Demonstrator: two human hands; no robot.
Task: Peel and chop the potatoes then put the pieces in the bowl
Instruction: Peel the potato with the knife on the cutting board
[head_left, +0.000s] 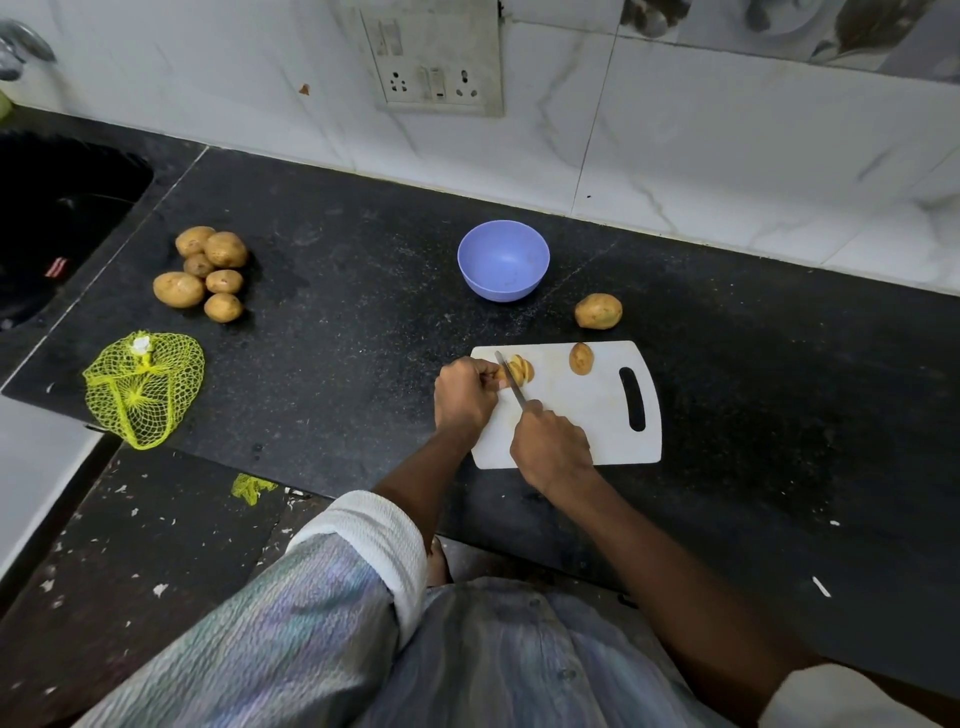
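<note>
Landmark: white cutting board (587, 426) on the dark counter (363, 291). Well left of the board, a yellow net bag (143, 387), limp; behind it a heap of whole potatoes (205, 273), skins on. Behind the board, the blue bowl (503, 260) looks empty, no pieces in yet. At the board's left end the left hand (465, 397) curls its fingers round a half-sliced potato (519, 370), pinning it down; several slices already fan off its right side. The knife (511, 378) blade crosses that potato, tip pointing away from the person. The right hand (551, 448), near the board's front edge, is clenched round the knife handle. So the working potato sits directly under the left fingertips and just beyond the right hand. Judgement: chopping under way, skin apparently still on. To cut well, keep left fingertips tucked back from the blade, step them leftward per slice, press straight down, keep the flat side on the board. Further right on the board, a potato half (581, 358) waits, untouched. Just behind the board's right end, one whole potato (598, 310) on the counter.
</note>
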